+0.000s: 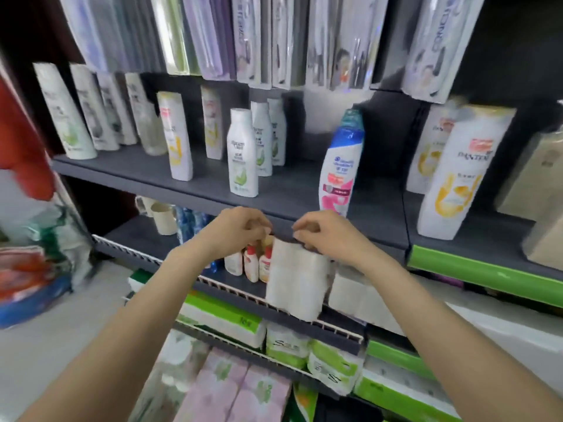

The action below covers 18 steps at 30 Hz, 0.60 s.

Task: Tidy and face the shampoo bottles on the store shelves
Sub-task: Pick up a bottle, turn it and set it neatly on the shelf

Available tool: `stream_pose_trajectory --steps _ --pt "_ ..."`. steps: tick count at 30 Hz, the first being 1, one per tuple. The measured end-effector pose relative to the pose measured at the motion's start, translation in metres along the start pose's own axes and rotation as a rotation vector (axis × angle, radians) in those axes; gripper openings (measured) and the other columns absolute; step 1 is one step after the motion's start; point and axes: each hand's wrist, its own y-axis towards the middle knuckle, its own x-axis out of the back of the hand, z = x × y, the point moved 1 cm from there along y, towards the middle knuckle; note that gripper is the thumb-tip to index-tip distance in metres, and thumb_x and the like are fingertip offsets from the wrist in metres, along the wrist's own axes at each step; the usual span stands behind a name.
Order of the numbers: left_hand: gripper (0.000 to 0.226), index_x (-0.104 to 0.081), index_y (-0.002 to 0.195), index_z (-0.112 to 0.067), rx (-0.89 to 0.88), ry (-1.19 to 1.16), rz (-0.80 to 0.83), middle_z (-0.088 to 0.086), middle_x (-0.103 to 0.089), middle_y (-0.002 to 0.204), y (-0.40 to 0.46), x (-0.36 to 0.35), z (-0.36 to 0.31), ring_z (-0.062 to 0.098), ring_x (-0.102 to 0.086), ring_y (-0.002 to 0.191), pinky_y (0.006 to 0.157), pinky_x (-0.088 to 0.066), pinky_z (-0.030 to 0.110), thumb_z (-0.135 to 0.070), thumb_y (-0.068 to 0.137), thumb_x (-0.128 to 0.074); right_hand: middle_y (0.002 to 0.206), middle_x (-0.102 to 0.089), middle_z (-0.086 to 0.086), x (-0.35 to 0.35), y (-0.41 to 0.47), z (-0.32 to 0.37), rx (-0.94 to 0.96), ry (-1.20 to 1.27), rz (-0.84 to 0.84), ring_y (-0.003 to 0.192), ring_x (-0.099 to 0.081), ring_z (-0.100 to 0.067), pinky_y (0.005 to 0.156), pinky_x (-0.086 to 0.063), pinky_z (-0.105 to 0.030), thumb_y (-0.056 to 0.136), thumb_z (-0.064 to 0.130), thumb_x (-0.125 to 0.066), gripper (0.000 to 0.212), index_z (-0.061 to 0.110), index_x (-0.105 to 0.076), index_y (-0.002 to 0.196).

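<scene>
Shampoo bottles stand on the dark upper shelf (213, 190): several white ones at the left (65, 114), a yellow-marked one (176, 138), a white and green one (242, 153), a blue-capped white and pink bottle (339, 166) that leans left, and large Pantene bottles (457, 175) at the right. Below the shelf edge, my right hand (326, 236) curls its fingers on the top of a white paper-roll pack (295, 278), which hangs out over the lower shelf's wire rail. My left hand (240, 228) has curled fingers by the pack's top left corner; contact there is unclear.
Small red-capped bottles (251, 263) and blue bottles (189, 223) sit on the lower shelf behind the pack. Tissue packs (286, 345) fill the shelves beneath. Hanging packets (243, 38) crowd the top. Beige boxes (536, 184) stand at the far right, and red and blue bags (27, 269) at the left.
</scene>
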Motion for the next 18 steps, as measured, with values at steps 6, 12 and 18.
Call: stream_pose_trajectory --steps 6,12,18 --pt "0.013 -0.061 0.102 -0.024 -0.014 -0.098 -0.042 -0.003 -0.07 0.088 0.018 0.081 0.058 0.011 -0.067 0.082 0.083 -0.053 0.032 -0.028 0.092 -0.055 0.109 -0.067 0.002 -0.034 0.08 0.065 0.065 -0.01 0.003 0.097 -0.062 -0.013 0.085 -0.049 -0.03 0.091 0.026 -0.057 0.023 0.022 -0.066 0.112" --pt "0.016 -0.064 0.105 -0.019 -0.055 -0.126 -0.074 0.003 -0.071 0.09 0.033 0.155 0.13 0.013 -0.068 0.081 0.082 -0.051 0.026 -0.023 0.092 -0.055 0.101 -0.065 0.005 -0.081 0.143 0.135 0.102 -0.015 -0.044 0.092 -0.058 -0.009 0.074 -0.044 -0.022 0.092 0.027 -0.057 0.02 0.022 -0.066 0.109" --pt "0.02 -0.064 0.107 -0.012 -0.122 -0.087 -0.04 -0.001 -0.071 0.086 0.046 0.235 0.213 0.011 -0.067 0.073 0.081 -0.053 0.029 -0.022 0.094 -0.053 0.093 -0.066 0.004 -0.138 0.202 0.208 0.031 0.062 -0.155 0.08 -0.063 -0.01 0.068 -0.052 -0.023 0.091 0.025 -0.058 0.017 0.021 -0.068 0.104"
